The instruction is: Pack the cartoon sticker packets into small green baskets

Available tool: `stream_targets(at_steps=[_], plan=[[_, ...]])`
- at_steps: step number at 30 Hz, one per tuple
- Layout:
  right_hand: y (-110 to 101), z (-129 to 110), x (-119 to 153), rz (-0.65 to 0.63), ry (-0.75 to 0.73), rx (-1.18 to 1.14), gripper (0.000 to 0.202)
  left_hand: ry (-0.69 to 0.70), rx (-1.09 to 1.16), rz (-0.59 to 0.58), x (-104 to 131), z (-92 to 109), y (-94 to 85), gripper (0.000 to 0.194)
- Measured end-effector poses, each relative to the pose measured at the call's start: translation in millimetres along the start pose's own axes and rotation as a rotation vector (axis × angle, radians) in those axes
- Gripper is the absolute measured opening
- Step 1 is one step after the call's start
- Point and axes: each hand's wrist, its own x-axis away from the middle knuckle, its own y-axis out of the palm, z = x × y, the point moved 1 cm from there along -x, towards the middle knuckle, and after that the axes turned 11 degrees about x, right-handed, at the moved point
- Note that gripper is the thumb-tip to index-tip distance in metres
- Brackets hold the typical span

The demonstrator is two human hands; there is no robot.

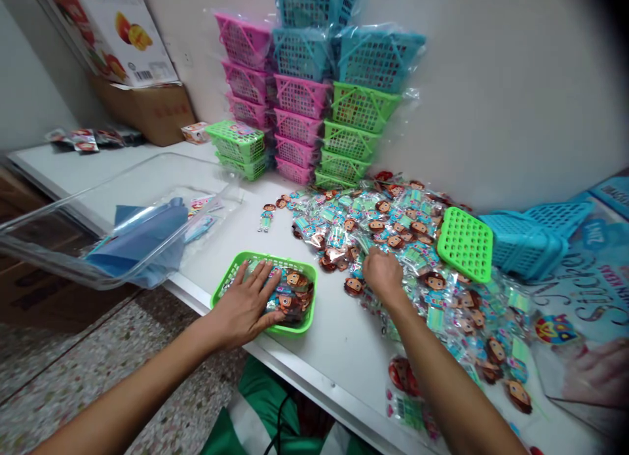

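Note:
My left hand (pixel 248 304) lies flat with spread fingers on small packets (pixel 289 291) inside a light-green plastic basket (pixel 312 314). The packets are clear sachets printed with brown-haired cartoon dolls. At the left edge of a large heap of the same packets (pixel 393 225), my right hand (pixel 383 271) is closed, its fingertips pinching a doll packet (pixel 363 240) that is partly hidden by the fingers. One doll packet (pixel 266 217) lies apart, to the left of the heap.
Stacked wrapped baskets, pink (pixel 301 127), blue (pixel 381 58) and green (pixel 351 140), stand against the wall. A green lid (pixel 466 244) rests on the heap beside blue baskets (pixel 523 242). At left are a clear plastic tub (pixel 105 281) holding blue sheets and a carton (pixel 147 111).

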Motion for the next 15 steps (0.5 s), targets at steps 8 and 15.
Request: stream_targets(at_steps=[8,15], plan=[[-22.3,25.5,20.1,-0.051,0.153,-0.524,0.036,0.258,0.584,0.473,21.0,97.6,-10.0,0.059],[-13.2,27.5,102.7,-0.406,0.375,-1.253,0.047,-0.697,1.976,0.325,-32.2,173.1,69.5,0.06]])
